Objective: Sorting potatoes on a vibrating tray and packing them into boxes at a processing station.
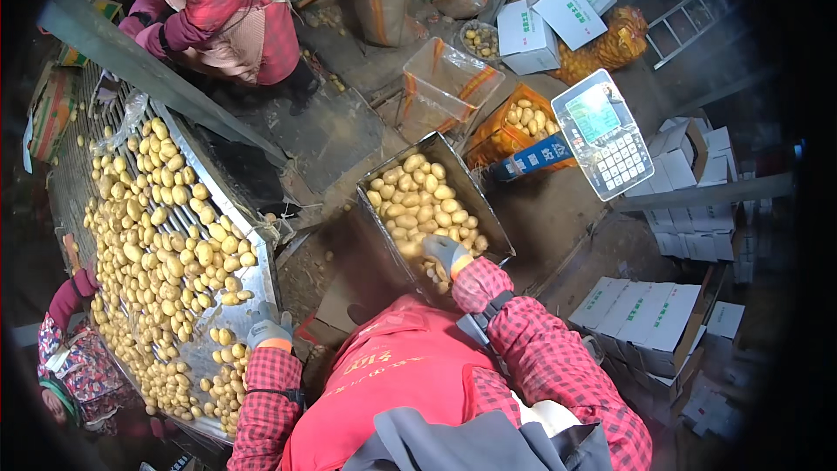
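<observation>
My right hand (446, 252), in a grey glove, is over the near end of an open metal-edged box (505, 239) full of potatoes (425, 199). Its fingers touch or hang just above the potatoes there; whether they hold one cannot be told. Gloved too, my left hand (269, 326) rests with spread fingers at the metal edge of a slatted sorting table (261, 275), beside its heap of potatoes (167, 261). No potato shows in that hand. Just past the box, a digital scale display (601, 134) stands on a blue post (533, 160).
Co-workers stand at the table's far side (222, 13) and left side (85, 366). An orange mesh bag of potatoes (533, 119) and an open clear bag (444, 82) stand beyond the box. White cartons (644, 317) are stacked at right. A metal beam (163, 75) crosses the upper left.
</observation>
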`<action>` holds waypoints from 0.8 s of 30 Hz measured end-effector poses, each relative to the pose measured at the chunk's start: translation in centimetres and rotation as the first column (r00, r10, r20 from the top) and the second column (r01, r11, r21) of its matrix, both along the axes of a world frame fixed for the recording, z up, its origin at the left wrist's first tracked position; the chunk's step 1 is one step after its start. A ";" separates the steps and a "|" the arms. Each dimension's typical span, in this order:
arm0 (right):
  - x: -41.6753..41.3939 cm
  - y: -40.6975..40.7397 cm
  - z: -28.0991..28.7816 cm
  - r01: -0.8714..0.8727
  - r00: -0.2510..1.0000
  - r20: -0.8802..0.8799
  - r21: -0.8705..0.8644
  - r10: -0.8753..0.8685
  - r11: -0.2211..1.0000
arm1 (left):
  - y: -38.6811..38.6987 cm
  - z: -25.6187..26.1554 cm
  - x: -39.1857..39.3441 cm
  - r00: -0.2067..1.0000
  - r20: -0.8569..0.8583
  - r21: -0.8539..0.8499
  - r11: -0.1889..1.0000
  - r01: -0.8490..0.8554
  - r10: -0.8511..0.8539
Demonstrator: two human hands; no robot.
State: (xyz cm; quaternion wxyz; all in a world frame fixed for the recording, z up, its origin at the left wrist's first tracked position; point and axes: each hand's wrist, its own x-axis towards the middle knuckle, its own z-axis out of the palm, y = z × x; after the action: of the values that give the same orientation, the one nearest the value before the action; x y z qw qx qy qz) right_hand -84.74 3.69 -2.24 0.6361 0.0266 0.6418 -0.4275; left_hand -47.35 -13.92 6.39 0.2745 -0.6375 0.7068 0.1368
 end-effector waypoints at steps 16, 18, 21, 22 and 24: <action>-9.3 3.9 -9.3 0.320 0.942 -0.188 0.252 -0.279 0.913 | -1.9 -0.4 -2.5 0.962 0.272 0.170 0.985 -0.015 -0.033; -8.7 4.0 -9.5 0.297 0.952 -0.164 0.297 -0.258 0.907 | -2.6 -1.7 -2.3 0.964 0.259 0.193 0.981 0.014 -0.064; -6.8 -0.4 -10.9 0.219 0.964 -0.188 0.156 -0.189 0.963 | -2.5 -1.5 -1.2 0.960 0.278 0.197 0.980 -0.035 -0.022; -6.5 -1.4 -12.2 0.133 0.957 -0.277 0.145 -0.089 0.980 | -2.6 -1.4 -1.4 0.956 0.290 0.205 0.978 -0.029 -0.033; -5.2 -5.2 -12.3 0.070 0.967 -0.251 0.103 -0.042 0.992 | -2.0 -1.3 -1.0 0.951 0.302 0.168 0.986 0.016 -0.067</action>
State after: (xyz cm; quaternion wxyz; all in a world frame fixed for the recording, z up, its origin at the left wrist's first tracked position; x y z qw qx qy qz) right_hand -89.97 -1.47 -14.59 0.5359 0.0264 0.7382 -0.4088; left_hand -48.32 -15.96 5.11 0.4352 -0.6112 0.6553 0.0877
